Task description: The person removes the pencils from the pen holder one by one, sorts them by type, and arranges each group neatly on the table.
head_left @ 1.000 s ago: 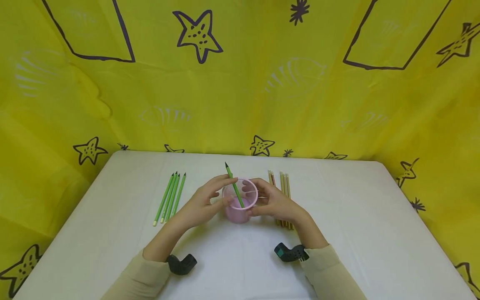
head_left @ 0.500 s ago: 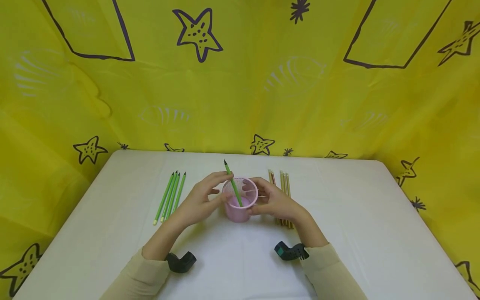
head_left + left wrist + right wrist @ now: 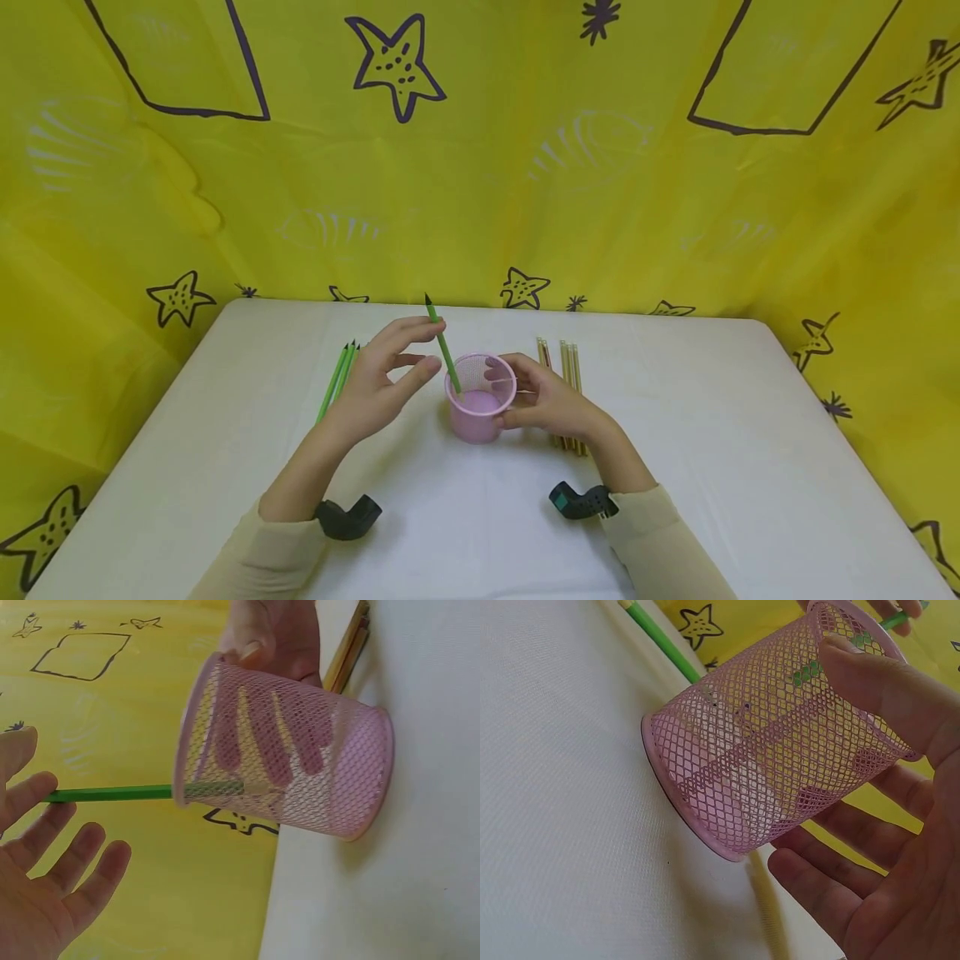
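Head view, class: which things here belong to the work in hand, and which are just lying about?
In use:
pink mesh cup, gripped by the right hand
green pencil, standing in the cup
left hand, open beside that pencil

Lying about:
green pencils
tan pencils
yellow starfish backdrop

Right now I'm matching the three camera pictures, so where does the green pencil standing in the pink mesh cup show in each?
Head: green pencil leans left out of the pink mesh cup, table centre.
Left wrist: it lies level, left of centre, its end inside the cup.
Right wrist: only bits, seen through the mesh, top right.
Shared landmark: the cup, held by the right hand.
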Available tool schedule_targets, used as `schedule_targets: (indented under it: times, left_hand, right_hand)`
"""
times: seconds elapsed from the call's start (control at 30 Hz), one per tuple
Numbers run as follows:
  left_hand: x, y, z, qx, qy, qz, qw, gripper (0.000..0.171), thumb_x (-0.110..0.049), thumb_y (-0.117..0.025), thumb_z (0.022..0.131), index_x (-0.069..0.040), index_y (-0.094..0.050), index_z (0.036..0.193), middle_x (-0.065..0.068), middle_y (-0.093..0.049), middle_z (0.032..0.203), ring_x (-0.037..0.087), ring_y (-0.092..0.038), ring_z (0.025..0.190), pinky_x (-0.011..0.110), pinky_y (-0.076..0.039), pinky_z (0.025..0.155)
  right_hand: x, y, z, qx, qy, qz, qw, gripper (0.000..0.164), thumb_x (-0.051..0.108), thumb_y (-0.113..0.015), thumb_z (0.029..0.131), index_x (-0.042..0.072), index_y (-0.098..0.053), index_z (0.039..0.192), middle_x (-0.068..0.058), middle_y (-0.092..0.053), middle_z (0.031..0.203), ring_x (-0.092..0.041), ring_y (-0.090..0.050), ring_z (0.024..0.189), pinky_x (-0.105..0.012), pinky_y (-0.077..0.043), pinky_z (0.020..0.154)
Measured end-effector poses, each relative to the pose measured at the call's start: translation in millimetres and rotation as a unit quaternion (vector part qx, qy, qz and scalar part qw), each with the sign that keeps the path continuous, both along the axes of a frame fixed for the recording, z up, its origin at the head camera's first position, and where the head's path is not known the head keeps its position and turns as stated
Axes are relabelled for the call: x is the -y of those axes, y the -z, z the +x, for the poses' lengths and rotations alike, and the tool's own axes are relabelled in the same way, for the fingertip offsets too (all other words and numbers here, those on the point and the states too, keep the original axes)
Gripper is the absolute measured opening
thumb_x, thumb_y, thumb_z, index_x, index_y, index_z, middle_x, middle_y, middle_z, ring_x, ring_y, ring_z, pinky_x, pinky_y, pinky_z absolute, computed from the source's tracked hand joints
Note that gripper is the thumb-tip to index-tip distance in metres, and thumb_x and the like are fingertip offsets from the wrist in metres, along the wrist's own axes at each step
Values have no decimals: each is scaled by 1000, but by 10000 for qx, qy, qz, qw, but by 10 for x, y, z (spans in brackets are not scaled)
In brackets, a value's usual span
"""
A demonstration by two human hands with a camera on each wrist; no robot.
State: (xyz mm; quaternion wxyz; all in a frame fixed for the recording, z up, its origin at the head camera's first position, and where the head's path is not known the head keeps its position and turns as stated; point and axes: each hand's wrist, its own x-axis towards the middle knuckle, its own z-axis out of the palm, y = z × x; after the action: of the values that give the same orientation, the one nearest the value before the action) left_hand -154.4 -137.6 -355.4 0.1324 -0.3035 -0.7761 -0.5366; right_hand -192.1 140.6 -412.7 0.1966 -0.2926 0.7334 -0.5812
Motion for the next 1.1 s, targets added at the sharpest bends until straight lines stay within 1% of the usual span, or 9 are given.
schedule_targets:
  times: [0.07,0.3,0.43,0.53,0.63,0.77,0.9,1.03,1.1]
  left_hand:
    - [22,-42,12,-30,3,86,10000,44,0,-68,92,-2,-59,135,9,-58,136,24,-56,126,31,-57,94]
    - [175,-188,79,-220,-227,406,9987,44,5,-66,91,-8,-62,133,9,-59,131,23,-59,120,29,-56,95]
    - [285,-290,108,-386,-375,668,9963,42,11,-63,90,-5,-64,129,13,-60,129,22,-59,117,28,-57,93]
    - [366,-364,108,-460,-586,706,9947,39,12,-63,90,-3,-65,126,13,-62,125,20,-62,112,25,-58,90]
    - [458,-417,89,-482,-858,686,9928,35,11,-64,90,-2,-66,122,12,-64,120,17,-64,106,22,-58,85]
    - [598,-447,61,-437,-1269,605,9891,30,10,-64,90,-1,-67,118,8,-65,117,13,-66,99,19,-59,80]
    - [728,-449,43,-231,-1649,488,9848,30,10,-65,90,-1,-66,118,1,-65,116,8,-66,95,18,-58,78]
    - [830,-426,27,20,-1911,137,9815,29,8,-66,90,-1,-66,118,-3,-64,115,2,-64,92,16,-58,74]
    - [873,-408,21,169,-2004,-94,9795,28,5,-65,91,-2,-66,118,0,-64,116,-1,-63,91,14,-57,72]
  right_hand:
    - [-4,0,4,-20,2,10,10000,78,6,-84,78,10,-44,144,-16,-54,141,-32,-51,132,-43,-46,109]
    - [0,0,20,-8,9,11,10000,79,4,-84,77,7,-43,144,-16,-54,141,-33,-51,132,-43,-46,109]
    - [5,3,29,-11,-29,-38,10000,79,5,-84,77,6,-43,144,-19,-53,141,-36,-50,133,-44,-47,109]
    - [1,-2,26,-26,-47,-102,9999,79,5,-84,78,5,-42,145,-21,-52,141,-39,-49,132,-45,-47,108]
    - [-3,-12,14,-13,-10,-129,9999,79,4,-84,77,6,-43,145,-20,-52,141,-39,-49,133,-46,-46,109]
    - [-11,-15,10,54,43,-84,9999,79,3,-84,77,8,-43,144,-18,-53,141,-36,-50,133,-45,-46,109]
    - [-9,-12,12,119,29,-58,9999,79,3,-84,77,8,-43,144,-18,-53,141,-35,-50,133,-44,-47,109]
    - [1,-18,12,122,1,-85,9999,79,3,-84,77,8,-43,144,-18,-53,141,-35,-50,133,-44,-46,109]
    - [6,-16,7,115,-16,-103,9999,79,3,-84,77,8,-43,144,-19,-53,141,-36,-49,133,-45,-46,109]
